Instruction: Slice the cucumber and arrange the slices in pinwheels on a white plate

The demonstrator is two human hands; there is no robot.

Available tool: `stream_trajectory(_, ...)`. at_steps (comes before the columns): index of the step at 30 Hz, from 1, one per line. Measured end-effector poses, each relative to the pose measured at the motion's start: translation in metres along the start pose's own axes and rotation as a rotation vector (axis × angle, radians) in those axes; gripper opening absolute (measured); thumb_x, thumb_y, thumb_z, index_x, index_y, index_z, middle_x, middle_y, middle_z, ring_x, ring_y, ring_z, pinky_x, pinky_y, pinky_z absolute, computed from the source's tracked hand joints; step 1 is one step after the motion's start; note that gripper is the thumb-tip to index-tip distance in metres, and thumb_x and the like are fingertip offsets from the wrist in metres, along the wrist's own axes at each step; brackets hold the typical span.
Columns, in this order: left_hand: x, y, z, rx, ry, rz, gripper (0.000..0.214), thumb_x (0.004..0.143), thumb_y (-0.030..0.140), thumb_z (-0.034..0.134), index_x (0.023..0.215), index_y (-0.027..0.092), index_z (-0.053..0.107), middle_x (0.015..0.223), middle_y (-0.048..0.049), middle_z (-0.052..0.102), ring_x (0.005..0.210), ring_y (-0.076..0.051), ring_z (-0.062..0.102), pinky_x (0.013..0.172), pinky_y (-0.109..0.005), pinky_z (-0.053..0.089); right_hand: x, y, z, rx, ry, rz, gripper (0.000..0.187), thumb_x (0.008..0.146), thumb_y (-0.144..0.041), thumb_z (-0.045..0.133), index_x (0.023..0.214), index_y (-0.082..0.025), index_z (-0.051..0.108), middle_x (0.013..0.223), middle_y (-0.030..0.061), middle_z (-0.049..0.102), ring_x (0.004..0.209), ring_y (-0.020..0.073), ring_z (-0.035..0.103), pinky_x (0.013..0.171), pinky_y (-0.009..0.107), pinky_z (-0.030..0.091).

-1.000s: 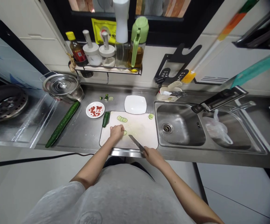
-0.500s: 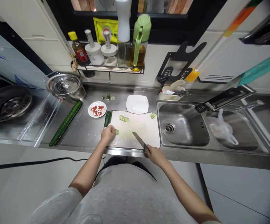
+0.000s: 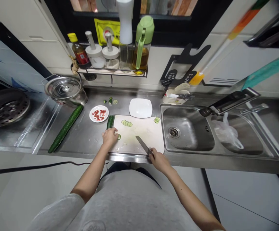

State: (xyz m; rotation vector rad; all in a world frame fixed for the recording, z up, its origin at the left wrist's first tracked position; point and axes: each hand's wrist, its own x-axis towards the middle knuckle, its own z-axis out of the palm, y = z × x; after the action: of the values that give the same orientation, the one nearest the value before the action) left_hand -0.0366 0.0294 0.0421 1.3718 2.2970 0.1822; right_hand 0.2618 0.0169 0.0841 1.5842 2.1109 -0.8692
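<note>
A white cutting board [image 3: 141,134] lies on the steel counter. My left hand [image 3: 109,137] rests at the board's left edge with its fingers curled over a cucumber piece [image 3: 118,137], just below a dark green cucumber stub [image 3: 109,122]. At the board's near edge, my right hand [image 3: 159,160] grips the handle of a knife [image 3: 143,145]; the blade points up-left over the board. A short row of cucumber slices [image 3: 126,123] lies at the board's far side. Another slice [image 3: 157,120] sits at the board's far right corner.
A whole cucumber [image 3: 65,127] lies left, beside a lidded pot [image 3: 63,89]. A small plate of red bits [image 3: 99,113] and an empty white plate [image 3: 140,107] sit behind the board. A double sink [image 3: 189,134] with a plastic bag [image 3: 227,131] lies right. Bottles fill the rack [image 3: 112,69].
My left hand has slid left with the cucumber piece, from the board's middle to its left edge. The knife hand has barely moved.
</note>
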Motion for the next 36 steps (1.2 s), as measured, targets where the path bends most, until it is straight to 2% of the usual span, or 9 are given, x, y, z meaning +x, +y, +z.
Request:
stream_trajectory(8, 0.031, 0.051, 0.016, -0.044, 0.054, 0.142, 0.035, 0.085, 0.030, 0.050, 0.118, 0.030, 0.060, 0.111, -0.0075, 0.058, 0.107, -0.026, 0.052, 0.090, -0.039, 0.034, 0.005, 0.003, -0.002, 0.048, 0.101, 0.035, 0.032, 0.097, -0.031, 0.034, 0.124, -0.018, 0.044, 0.100, 0.0114, 0.069, 0.092, 0.0220, 0.063, 0.067, 0.026, 0.030)
stream_trajectory(12, 0.045, 0.065, 0.022, 0.015, 0.059, 0.223, 0.036, 0.088, 0.031, 0.048, 0.122, 0.031, 0.059, 0.113, -0.0092, 0.055, 0.108, -0.026, 0.050, 0.091, -0.040, 0.031, 0.005, 0.007, 0.001, 0.052, 0.113, 0.034, 0.029, 0.097, -0.031, 0.036, 0.122, -0.019, 0.046, 0.097, 0.0099, 0.069, 0.088, 0.0209, 0.063, 0.066, 0.026, 0.029)
stream_trajectory(17, 0.051, 0.067, 0.024, 0.106, 0.058, 0.304, 0.029, 0.088, 0.027, 0.047, 0.111, 0.027, 0.065, 0.112, -0.0105, 0.055, 0.106, -0.027, 0.049, 0.089, -0.041, 0.030, 0.003, 0.015, 0.006, 0.071, 0.121, 0.029, 0.028, 0.096, -0.030, 0.036, 0.119, -0.019, 0.047, 0.094, 0.0093, 0.069, 0.084, 0.0202, 0.063, 0.064, 0.025, 0.028)
stream_trajectory(21, 0.051, 0.068, 0.025, 0.090, 0.087, 0.336, 0.026, 0.087, 0.022, 0.046, 0.104, 0.026, 0.065, 0.108, -0.0094, 0.059, 0.104, -0.026, 0.051, 0.087, -0.039, 0.030, 0.003, 0.017, 0.007, 0.089, 0.121, 0.027, 0.027, 0.096, -0.029, 0.035, 0.118, -0.018, 0.047, 0.091, 0.0090, 0.068, 0.083, 0.0195, 0.062, 0.063, 0.025, 0.028)
stream_trajectory(28, 0.048, 0.069, 0.020, -0.054, 0.024, 0.248, 0.022, 0.083, 0.015, 0.047, 0.092, 0.024, 0.065, 0.097, -0.0040, 0.068, 0.094, -0.021, 0.058, 0.086, -0.036, 0.030, 0.003, 0.014, 0.003, 0.069, 0.092, 0.037, 0.030, 0.096, -0.031, 0.035, 0.121, -0.018, 0.048, 0.095, 0.0105, 0.068, 0.087, 0.0214, 0.062, 0.064, 0.026, 0.028)
stream_trajectory(36, 0.046, 0.068, 0.019, -0.127, -0.011, 0.201, 0.013, 0.081, 0.020, 0.054, 0.086, 0.023, 0.065, 0.098, -0.0023, 0.069, 0.093, -0.019, 0.059, 0.087, -0.034, 0.032, 0.006, 0.011, 0.002, 0.052, 0.095, 0.009, 0.031, 0.096, -0.031, 0.033, 0.120, -0.019, 0.048, 0.095, 0.0100, 0.069, 0.088, 0.0216, 0.062, 0.064, 0.027, 0.027)
